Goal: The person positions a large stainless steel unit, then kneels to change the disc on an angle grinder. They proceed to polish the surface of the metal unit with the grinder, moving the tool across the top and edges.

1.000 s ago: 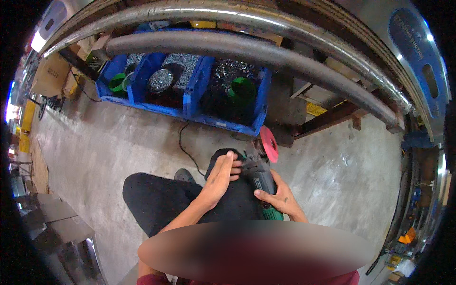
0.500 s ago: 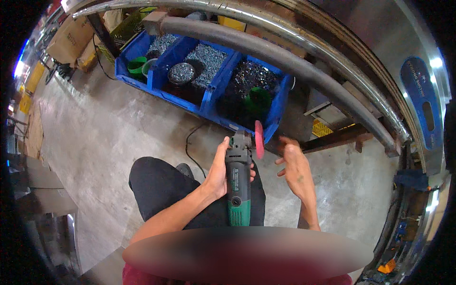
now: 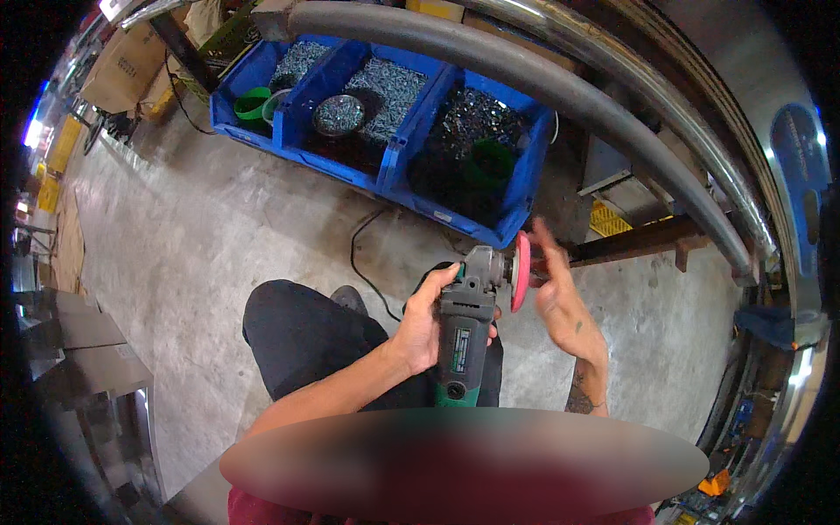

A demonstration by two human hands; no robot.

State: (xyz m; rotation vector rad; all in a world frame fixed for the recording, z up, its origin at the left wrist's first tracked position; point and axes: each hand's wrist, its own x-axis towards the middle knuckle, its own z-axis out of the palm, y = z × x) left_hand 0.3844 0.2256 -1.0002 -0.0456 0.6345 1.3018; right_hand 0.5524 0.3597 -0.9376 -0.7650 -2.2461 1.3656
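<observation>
My left hand [image 3: 422, 325] is wrapped round the black and green body of an angle grinder [image 3: 464, 337], its thumb up by the gear head. The grinder stands upright over my lap, with its lower end hidden by a blurred patch. On the right of its head sits a red disc [image 3: 521, 273], seen nearly edge-on. Beside the disc's outer face is my right hand [image 3: 569, 306], fingers stretched out and apart, holding nothing I can see. Its fingertips are close to the disc; whether they touch it I cannot tell.
Three blue bins [image 3: 391, 171] of small metal parts stand ahead, with a metal bowl [image 3: 339, 115] and green cups [image 3: 488, 164] inside. A thick grey bar [image 3: 525, 74] crosses above them. A dark cord [image 3: 354, 254] lies on the concrete floor [image 3: 192, 227]. Cardboard boxes [image 3: 122, 70] stand far left.
The grinder and my left hand have shifted right in view. My right hand has come closer to the disc, its fingers now straighter beside it. The bins appear slightly shifted as the view moved.
</observation>
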